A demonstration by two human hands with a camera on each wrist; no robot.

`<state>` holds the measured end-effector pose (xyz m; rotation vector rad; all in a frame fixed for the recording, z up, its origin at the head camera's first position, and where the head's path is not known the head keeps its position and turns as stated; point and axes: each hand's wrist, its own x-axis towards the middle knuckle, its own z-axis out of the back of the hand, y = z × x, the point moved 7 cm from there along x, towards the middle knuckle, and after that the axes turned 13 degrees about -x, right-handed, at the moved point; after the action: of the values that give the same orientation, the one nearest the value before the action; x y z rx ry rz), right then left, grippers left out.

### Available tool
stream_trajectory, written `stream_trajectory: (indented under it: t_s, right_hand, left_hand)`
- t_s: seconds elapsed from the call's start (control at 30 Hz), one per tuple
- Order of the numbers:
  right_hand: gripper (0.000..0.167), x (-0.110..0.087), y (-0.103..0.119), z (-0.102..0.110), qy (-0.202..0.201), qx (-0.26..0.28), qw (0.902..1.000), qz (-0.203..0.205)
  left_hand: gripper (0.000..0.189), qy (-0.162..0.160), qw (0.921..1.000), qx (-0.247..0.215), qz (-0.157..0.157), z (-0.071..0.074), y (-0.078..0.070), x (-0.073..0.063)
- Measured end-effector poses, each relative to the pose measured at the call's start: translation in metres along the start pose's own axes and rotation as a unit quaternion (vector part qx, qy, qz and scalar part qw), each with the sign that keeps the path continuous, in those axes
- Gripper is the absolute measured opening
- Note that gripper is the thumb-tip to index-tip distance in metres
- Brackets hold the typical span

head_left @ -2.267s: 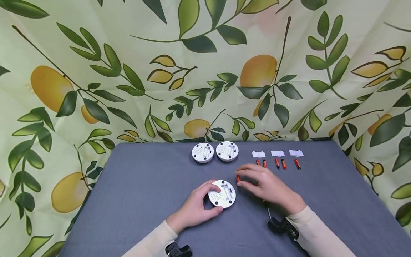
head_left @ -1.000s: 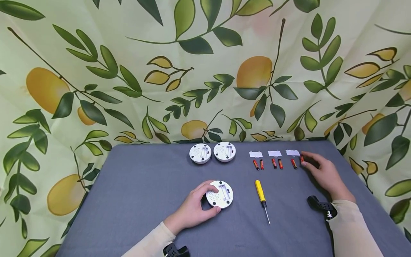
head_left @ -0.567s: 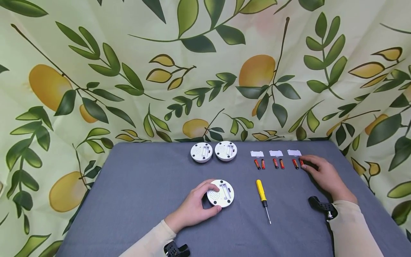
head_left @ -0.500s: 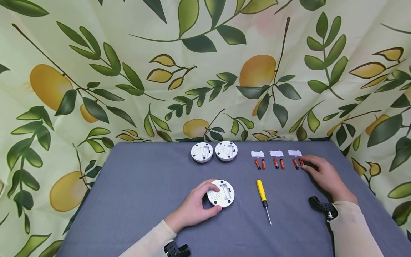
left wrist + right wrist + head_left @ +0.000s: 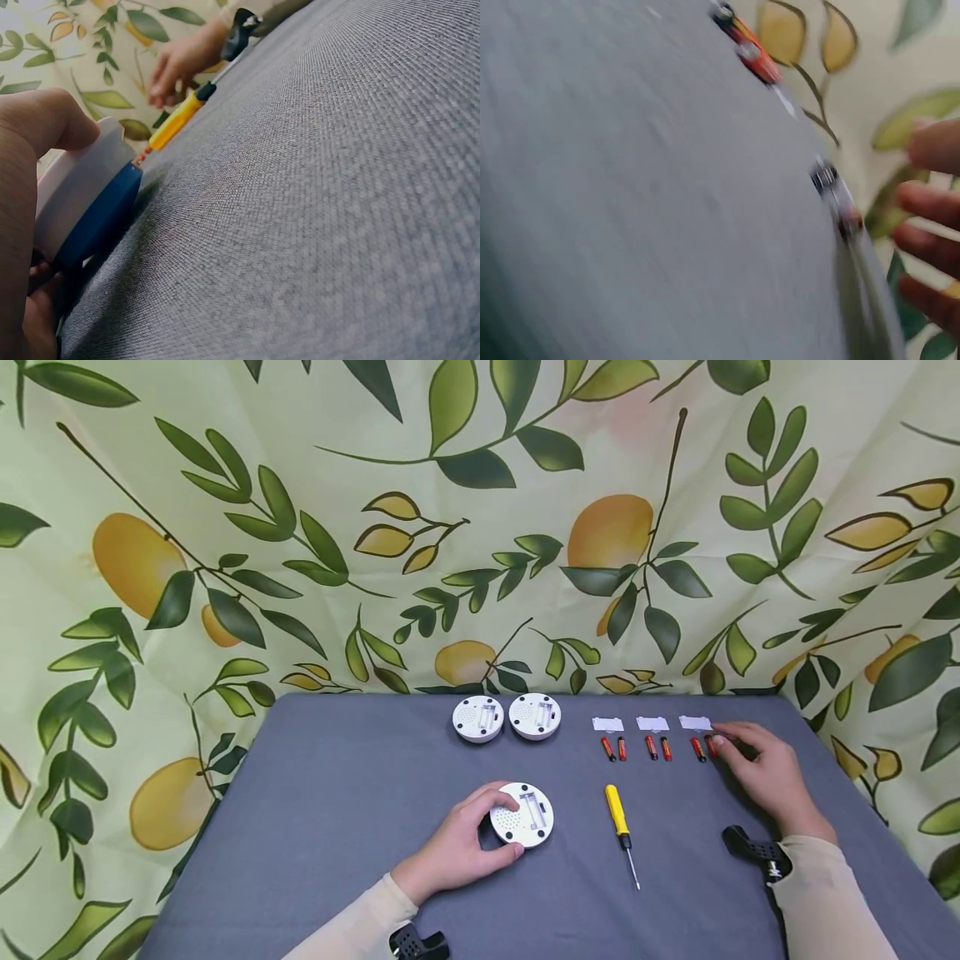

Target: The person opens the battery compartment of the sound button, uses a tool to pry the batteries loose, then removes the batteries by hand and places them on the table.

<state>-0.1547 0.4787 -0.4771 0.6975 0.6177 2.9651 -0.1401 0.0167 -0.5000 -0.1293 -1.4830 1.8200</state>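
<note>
My left hand [image 5: 465, 839] grips a round white device [image 5: 522, 815], its fingers and thumb about the rim. The device's speaker holes and uncovered battery compartment face up; the left wrist view shows its blue lower part. At the right end of the battery row, my right hand [image 5: 765, 772] is beside a red battery [image 5: 711, 744] lying on the cloth. In the blurred right wrist view, the right-hand fingers [image 5: 930, 202] are spread apart, with nothing between them. Left of that battery lies another red battery [image 5: 698, 749]. A yellow-handled screwdriver [image 5: 617, 811] lies between the hands.
Two similar white devices [image 5: 477, 718] stand at the back edge of the grey cloth-covered table [image 5: 337, 793]. Three small white covers [image 5: 695, 723] lie in a row behind the batteries. More red batteries [image 5: 652, 747] lie in pairs further left. A leaf-patterned curtain [image 5: 480, 527] hangs behind.
My right hand has carried a battery from near the device to the row's right end, set it down and let go. The left hand keeps its grip on the device.
</note>
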Motion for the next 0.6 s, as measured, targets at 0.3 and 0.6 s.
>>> stream_trajectory:
  t_s: [0.3, 0.6]
  right_hand:
    - [0.019, 0.009, 0.112, -0.013, 0.026, 0.136, 0.9874, 0.076]
    - [0.033, -0.031, 0.235, -0.052, 0.217, 0.174, 0.9231, 0.265]
  left_hand:
    - [0.044, -0.004, 1.0, 0.002, -0.002, -0.001, 0.002, -0.003]
    - [0.045, 0.002, 0.9999, -0.008, 0.008, 0.0, -0.001, 0.001]
